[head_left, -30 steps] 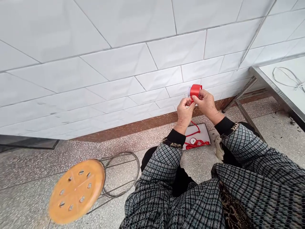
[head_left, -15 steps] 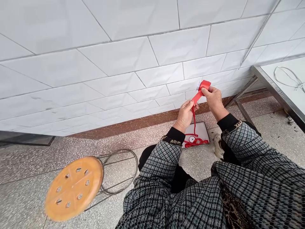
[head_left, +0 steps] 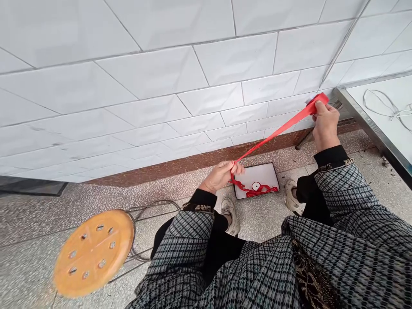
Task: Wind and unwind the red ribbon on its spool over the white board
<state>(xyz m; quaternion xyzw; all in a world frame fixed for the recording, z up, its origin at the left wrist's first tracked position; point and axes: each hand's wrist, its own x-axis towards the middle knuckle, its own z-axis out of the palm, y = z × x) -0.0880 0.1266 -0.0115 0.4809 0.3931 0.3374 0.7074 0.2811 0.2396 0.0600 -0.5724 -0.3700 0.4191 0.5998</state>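
Observation:
A red ribbon (head_left: 279, 132) runs taut on a slant between my two hands. My right hand (head_left: 325, 118), raised at the right, grips the rolled end of it, a red roll (head_left: 319, 101) with a bit of white showing at its side. Lower and to the left, my left hand (head_left: 221, 175) pinches the ribbon where it is gathered narrow. From there the loose ribbon trails into a shallow white tray with a dark rim (head_left: 273, 165) on the floor. Red coils lie in it around a small white disc with a dark centre (head_left: 256, 186).
An orange round stool (head_left: 93, 249) with metal legs lies tipped over at the left. To the right stands a metal-edged table (head_left: 363, 111) with a loop of pale wire (head_left: 383, 103). A white tiled wall (head_left: 180, 98) rises ahead. My shoes flank the tray.
My hands have drawn apart, the right up and rightward with the roll, the left down and leftward. The ribbon between them is now much longer and stretched, and more of the tray shows.

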